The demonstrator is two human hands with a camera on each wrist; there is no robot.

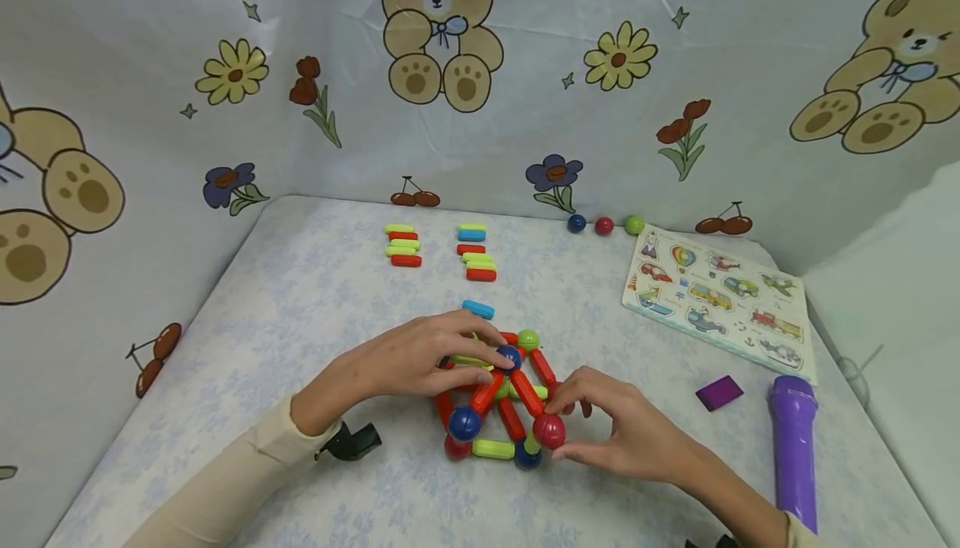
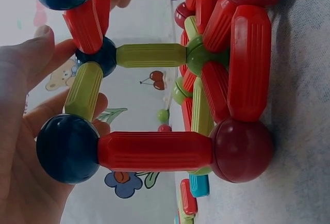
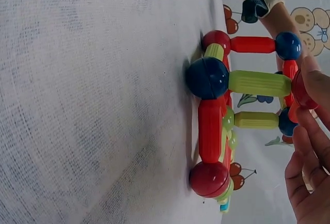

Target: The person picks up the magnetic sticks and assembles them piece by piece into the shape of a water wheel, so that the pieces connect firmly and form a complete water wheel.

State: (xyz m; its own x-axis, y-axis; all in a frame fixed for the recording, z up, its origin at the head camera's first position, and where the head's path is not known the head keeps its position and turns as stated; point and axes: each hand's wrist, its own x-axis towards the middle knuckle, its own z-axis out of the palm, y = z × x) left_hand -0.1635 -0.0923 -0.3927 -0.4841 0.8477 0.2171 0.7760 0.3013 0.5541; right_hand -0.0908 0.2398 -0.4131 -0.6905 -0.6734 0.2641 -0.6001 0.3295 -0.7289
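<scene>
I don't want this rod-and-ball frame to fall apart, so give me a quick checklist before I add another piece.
1. Left hand steadies the frame's top: ok, fingers rest on it.
2. Right hand holds the red ball at the near corner: ok.
3. Bottom balls sit flat on the tablecloth: ok in the wrist views.
4. Every joint fully seated: cannot tell.
5. Spare blue rod close by: ok, just behind the frame.
6. Spare balls at hand: not ok, by the back wall.
</scene>
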